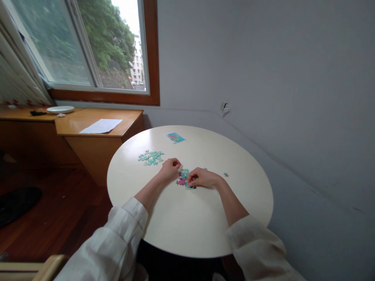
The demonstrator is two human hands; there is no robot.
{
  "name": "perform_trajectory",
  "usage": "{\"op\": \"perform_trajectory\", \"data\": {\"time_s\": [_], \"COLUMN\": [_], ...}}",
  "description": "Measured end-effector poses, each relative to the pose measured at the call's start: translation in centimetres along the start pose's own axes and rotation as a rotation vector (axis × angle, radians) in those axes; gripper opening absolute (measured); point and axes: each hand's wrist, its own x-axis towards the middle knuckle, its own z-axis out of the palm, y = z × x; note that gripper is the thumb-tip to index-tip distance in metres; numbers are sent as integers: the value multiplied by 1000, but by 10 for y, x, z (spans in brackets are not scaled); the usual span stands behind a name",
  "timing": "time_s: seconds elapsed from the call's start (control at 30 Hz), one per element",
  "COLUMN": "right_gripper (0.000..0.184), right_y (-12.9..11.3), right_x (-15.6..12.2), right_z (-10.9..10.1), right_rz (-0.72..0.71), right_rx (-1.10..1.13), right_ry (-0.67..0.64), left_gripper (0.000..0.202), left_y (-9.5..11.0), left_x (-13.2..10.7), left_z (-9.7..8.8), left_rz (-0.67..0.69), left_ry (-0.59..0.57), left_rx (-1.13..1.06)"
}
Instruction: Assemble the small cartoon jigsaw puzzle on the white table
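Both my hands rest on a round cream table [190, 226]. My left hand [170, 168] is curled, its fingertips pinching a small pale puzzle piece at the edge of a partly joined puzzle cluster [183, 179] of pink, teal and dark pieces. My right hand [202, 178] lies just right of that cluster with fingers bent down, pressing on its pieces. A pile of loose teal puzzle pieces [151, 157] lies to the left of my left hand. One stray piece [225, 175] sits right of my right wrist.
A small blue picture card [175, 137] lies at the table's far side. A wooden desk [96, 136] with a sheet of paper [101, 126] and a white plate [60, 109] stands under the window. Grey walls close in at right; wooden floor at left.
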Motion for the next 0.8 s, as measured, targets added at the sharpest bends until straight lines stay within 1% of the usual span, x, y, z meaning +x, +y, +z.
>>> {"op": "perform_trajectory", "data": {"time_s": [0.3, 0.53, 0.8], "right_gripper": [18, 20, 17], "right_y": [0, 1, 0], "right_x": [0, 0, 1], "right_z": [1, 2, 3], "right_rz": [15, 24, 53], "right_rx": [-20, 2, 14], "right_ry": [7, 17, 32], "left_gripper": [13, 13, 14], "left_y": [1, 0, 0], "left_x": [-1, -1, 0], "left_z": [-1, 0, 1], "left_rz": [1, -8, -13], "left_ry": [-4, -6, -6], "left_rx": [5, 2, 11]}}
